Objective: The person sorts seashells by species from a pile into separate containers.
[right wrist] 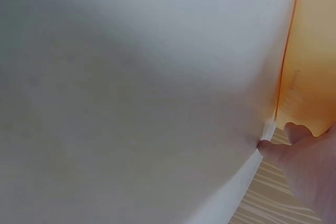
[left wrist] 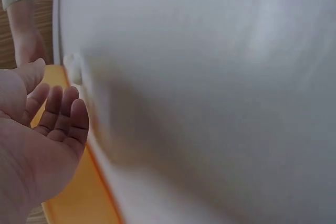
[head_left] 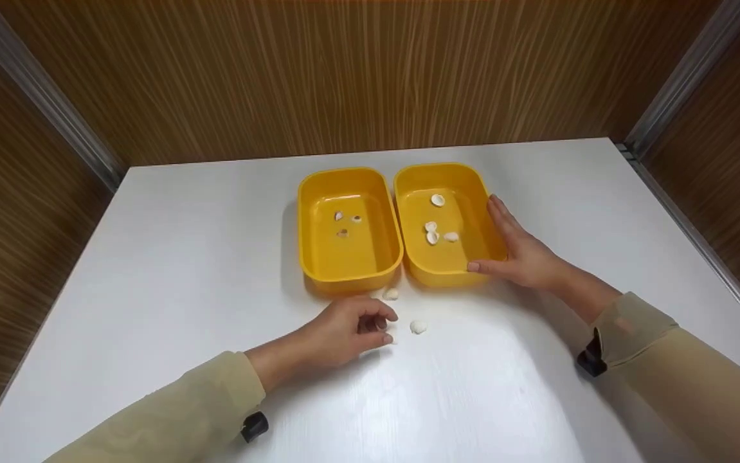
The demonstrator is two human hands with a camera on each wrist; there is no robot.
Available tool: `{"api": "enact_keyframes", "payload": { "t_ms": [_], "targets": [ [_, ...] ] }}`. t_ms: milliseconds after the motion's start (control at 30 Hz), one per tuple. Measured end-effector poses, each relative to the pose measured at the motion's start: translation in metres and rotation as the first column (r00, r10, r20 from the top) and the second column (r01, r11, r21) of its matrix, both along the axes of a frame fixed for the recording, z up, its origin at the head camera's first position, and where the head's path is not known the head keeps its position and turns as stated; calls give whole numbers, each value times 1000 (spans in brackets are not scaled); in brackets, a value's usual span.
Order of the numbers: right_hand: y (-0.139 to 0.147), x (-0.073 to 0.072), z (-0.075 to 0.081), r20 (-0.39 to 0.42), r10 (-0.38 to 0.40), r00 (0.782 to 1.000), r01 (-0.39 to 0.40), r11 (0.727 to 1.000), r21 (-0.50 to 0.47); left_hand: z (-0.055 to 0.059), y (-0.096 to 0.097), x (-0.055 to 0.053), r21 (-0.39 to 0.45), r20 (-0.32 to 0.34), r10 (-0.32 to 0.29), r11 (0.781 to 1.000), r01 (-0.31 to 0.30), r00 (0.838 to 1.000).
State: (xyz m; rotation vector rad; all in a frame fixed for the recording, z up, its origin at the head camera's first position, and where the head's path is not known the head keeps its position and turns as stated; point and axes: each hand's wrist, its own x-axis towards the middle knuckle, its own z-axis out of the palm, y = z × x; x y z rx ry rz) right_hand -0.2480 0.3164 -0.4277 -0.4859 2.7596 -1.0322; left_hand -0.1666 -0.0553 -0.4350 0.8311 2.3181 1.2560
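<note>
In the head view, two yellow tubs were placed side by side on the white desk (head_left: 202, 257), nearer its far edge, probably so that both could be reached together. Three small, darker seashells (head_left: 342, 233) were contained in the left tub (head_left: 344, 263); four pale seashells (head_left: 437, 200) were contained in the right tub (head_left: 437, 260), perhaps kept apart by tone. Two loose seashells (head_left: 418, 326) were left on the desk, toward the near edge from the tubs. The right tub's near right corner was spanned by the right hand (head_left: 524, 257), its fingers extended along the side and its thumb laid over the rim, presumably for steadying. The left hand (head_left: 347, 331) was held beside the loose seashells.

In the left wrist view, the left fingers were seen loosely bent, the thumb apart; nothing was seen grasped.

In the right wrist view, only part of the right hand was shown at the tub wall; how firmly it was pressed could not be told.
</note>
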Motion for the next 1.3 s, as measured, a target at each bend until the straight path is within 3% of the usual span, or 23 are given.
{"api": "enact_keyframes", "payload": {
  "t_ms": [200,400,1067,1300],
  "targets": [
    [0,1,0,5,-1,1000,1,1000,-4,-14,-1,-3,7,-64,1,1000,-1,998],
    [-1,2,2,25,-16,1000,16,1000,3,-20,2,-4,-30,-135,8,999,-12,991],
    [-2,1,1,4,-5,1000,5,1000,-17,-21,7,1,-57,-185,45,997,-57,982],
    [-1,3,2,21,-12,1000,12,1000,-12,-20,7,1,-70,-162,49,996,-61,986]
  ]
}}
